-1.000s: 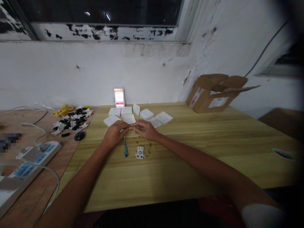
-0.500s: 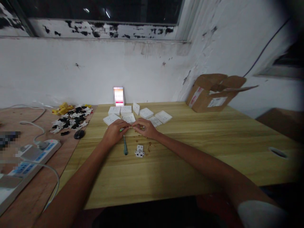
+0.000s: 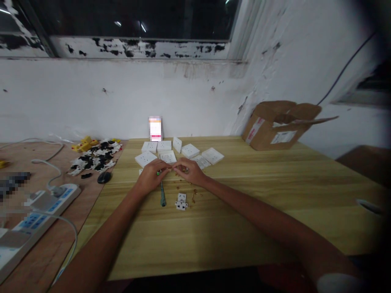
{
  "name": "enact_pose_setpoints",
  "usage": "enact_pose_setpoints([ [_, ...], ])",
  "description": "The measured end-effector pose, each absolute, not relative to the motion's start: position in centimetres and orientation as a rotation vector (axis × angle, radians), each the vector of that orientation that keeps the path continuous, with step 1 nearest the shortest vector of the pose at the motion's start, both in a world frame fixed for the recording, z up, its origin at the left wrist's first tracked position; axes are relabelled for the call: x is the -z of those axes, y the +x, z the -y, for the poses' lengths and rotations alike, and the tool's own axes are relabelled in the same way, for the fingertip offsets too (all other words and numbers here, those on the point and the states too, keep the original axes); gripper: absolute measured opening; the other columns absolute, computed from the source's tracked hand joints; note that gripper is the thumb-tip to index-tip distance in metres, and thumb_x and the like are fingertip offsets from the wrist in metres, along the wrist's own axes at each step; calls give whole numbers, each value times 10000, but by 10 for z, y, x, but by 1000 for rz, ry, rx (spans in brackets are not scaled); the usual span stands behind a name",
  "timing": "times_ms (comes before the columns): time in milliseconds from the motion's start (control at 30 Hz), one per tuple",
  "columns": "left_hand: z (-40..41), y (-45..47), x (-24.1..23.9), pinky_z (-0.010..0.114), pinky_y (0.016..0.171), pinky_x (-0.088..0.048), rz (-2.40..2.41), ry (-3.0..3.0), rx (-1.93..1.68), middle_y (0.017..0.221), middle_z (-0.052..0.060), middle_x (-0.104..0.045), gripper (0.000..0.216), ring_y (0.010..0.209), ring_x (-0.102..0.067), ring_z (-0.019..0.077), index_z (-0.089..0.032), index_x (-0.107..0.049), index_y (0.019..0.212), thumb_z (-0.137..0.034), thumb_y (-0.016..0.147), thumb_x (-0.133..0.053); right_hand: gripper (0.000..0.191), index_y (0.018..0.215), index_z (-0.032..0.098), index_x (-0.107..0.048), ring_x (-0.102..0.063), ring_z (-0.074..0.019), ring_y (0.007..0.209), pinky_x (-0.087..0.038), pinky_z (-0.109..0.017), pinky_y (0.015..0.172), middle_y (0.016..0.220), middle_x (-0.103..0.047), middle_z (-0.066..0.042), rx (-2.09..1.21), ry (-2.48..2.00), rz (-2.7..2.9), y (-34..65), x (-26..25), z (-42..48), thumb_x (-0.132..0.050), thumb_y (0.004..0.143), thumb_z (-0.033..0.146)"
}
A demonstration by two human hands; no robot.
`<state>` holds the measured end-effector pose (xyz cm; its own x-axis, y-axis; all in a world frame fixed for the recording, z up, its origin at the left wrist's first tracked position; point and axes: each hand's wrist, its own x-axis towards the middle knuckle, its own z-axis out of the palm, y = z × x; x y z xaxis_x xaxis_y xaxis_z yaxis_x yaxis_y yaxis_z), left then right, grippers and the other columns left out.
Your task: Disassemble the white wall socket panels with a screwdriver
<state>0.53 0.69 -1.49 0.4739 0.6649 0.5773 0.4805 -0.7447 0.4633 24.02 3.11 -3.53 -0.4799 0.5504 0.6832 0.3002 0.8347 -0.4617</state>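
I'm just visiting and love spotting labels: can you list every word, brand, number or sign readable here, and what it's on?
Nothing can be read for certain.
Cardboard box: white label and red-marked tape, both too blurred.
Phone screen: pixelated, unreadable.
Power strip: blue areas, no legible lettering.
White socket plates: no lettering discernible.

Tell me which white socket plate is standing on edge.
The white plate third from left along the back, right of the lit screen: it stands steeply, while the others lie flatter.
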Motion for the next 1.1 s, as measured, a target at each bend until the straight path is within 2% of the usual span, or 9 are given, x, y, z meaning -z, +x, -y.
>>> enact_pose_setpoints([
  [300,-6,6,15,306,747,-513,-1084,2273,-1116,907,49,-766,208,800,-672,189,-195,-778,963,-361,969,-652,130,1078,194,-713,-573,-133,726,-462,-269,673,854,-669,-18,-438,-640,2155,240,37,-33,-668,978,263],
  [533,-6,6,12,311,782,-508,-1061,2184,-1044,939,42,-782,224,851,-687,201,-191,-770,966,-363,971,-627,110,1058,189,-696,-563,-120,715,-455,-273,673,878,-678,-19,-450,-632,2170,242,35,-31,-630,1004,258],
  [1100,-6,6,13,306,768,-500,-1056,2176,-1030,913,38,-781,252,834,-683,198,-203,-792,935,-410,960,-651,113,975,177,-725,-600,-121,684,-493,-276,637,837,-713,-30,-561,-637,2115,238,35,-31,-669,960,273],
])
